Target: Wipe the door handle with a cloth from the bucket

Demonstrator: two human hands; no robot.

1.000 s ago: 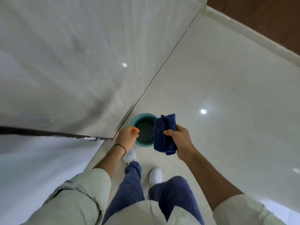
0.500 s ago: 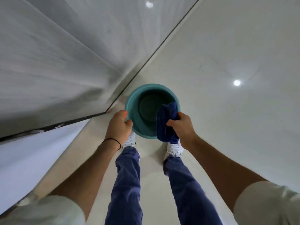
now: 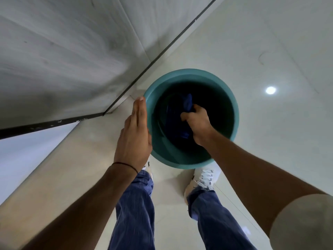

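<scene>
A teal bucket (image 3: 232, 112) stands on the pale tiled floor right below me, its inside dark. My right hand (image 3: 198, 123) is down inside the bucket, closed around a dark blue cloth (image 3: 187, 103) that hangs toward the bottom. My left hand (image 3: 135, 134) lies flat with fingers straight and together against the outside of the bucket's left rim, holding nothing. The door handle is not in view.
A grey marble-look wall (image 3: 63, 51) rises at the left, with a black strip along its base and a corner near the bucket. My two feet in white shoes (image 3: 203, 179) stand just behind the bucket. Glossy floor tiles (image 3: 279, 51) spread to the right.
I have bent lower over the bucket. My right hand has gone from above the rim down into the bucket with the cloth. My left hand has flattened against the bucket's side.
</scene>
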